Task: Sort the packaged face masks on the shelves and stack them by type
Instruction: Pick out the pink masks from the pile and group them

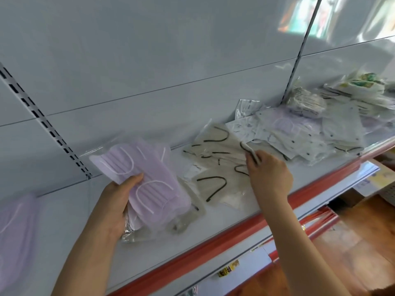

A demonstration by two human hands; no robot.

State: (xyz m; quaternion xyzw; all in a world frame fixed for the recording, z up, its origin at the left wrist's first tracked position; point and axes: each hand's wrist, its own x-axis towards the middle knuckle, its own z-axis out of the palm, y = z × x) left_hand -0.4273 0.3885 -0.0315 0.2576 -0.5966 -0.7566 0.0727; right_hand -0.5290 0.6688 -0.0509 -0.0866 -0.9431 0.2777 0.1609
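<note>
A white shelf [213,227] with a red front edge holds loose face masks in clear packets. The left hand [111,201] grips a stack of lilac masks [141,180] above the shelf, thumb across the top, fingers hidden beneath. The right hand [269,171] pinches the corner of a white packet [250,148] lying over beige masks with dark ear loops [213,184]. Further right, white dotted masks [342,133] are heaped and blurred. Another lilac mask [17,231] is cut off at the left edge.

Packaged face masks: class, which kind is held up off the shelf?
The lilac pleated masks with white ear loops, gripped in the left hand; the beige dark-looped packets lie on the shelf.
</note>
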